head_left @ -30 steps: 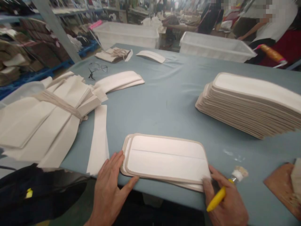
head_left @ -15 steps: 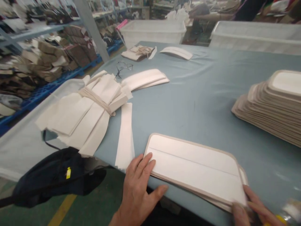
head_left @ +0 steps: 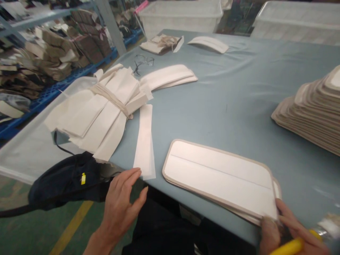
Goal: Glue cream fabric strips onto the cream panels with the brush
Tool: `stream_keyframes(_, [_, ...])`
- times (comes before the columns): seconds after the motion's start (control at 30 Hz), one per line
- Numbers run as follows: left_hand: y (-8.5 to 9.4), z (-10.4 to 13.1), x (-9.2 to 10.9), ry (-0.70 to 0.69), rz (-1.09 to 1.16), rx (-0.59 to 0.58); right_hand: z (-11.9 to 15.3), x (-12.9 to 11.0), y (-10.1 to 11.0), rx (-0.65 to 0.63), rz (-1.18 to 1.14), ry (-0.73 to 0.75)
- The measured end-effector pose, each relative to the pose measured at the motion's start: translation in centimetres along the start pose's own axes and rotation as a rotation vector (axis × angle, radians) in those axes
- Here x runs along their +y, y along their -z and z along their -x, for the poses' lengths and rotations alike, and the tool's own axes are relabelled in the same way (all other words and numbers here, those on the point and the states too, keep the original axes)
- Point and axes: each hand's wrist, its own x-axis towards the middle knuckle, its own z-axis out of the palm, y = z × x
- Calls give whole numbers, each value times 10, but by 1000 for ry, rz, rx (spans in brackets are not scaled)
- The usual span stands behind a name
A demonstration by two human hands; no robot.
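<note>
A small stack of white pads with beige trim [head_left: 220,175] lies at the near edge of the grey-blue table [head_left: 217,92]. My right hand [head_left: 287,232] pinches the stack's near right corner and also holds a yellow pen [head_left: 285,247]. My left hand [head_left: 120,203] hovers open off the table's near edge, its fingertips close to the lower end of a loose white fabric strip [head_left: 145,141]. A tied bundle of white fabric pieces [head_left: 101,109] lies further left.
A tall stack of trimmed pads [head_left: 310,113] sits at the right. Eyeglasses [head_left: 143,63], more white pieces [head_left: 170,76] and two clear bins [head_left: 183,16] lie toward the far side. A dark bag [head_left: 66,180] hangs at the near left edge. Shelves stand at left.
My left hand has come off the pad stack's left end and moved left, beside the loose strip. The view has swung left and down. My right hand stays on the stack's corner.
</note>
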Motion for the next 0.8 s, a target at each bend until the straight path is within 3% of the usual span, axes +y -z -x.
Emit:
stream_keyframes(0.17, [5, -23, -18, -135, 13, -127, 1, -22, 2, -14, 12, -88])
stream_keyframes(0.27, [6, -29, -26, -164, 48, -154, 5, -28, 1, 46, 26, -127])
stream_keyframes(0.43, [3, -28, -30, -167, 94, -129, 6, -34, 2, 111, -1, -28])
stream_keyframes(0.8, [-1, -33, -31, -97, 162, -30, 7, -22, 0, 177, -72, 147])
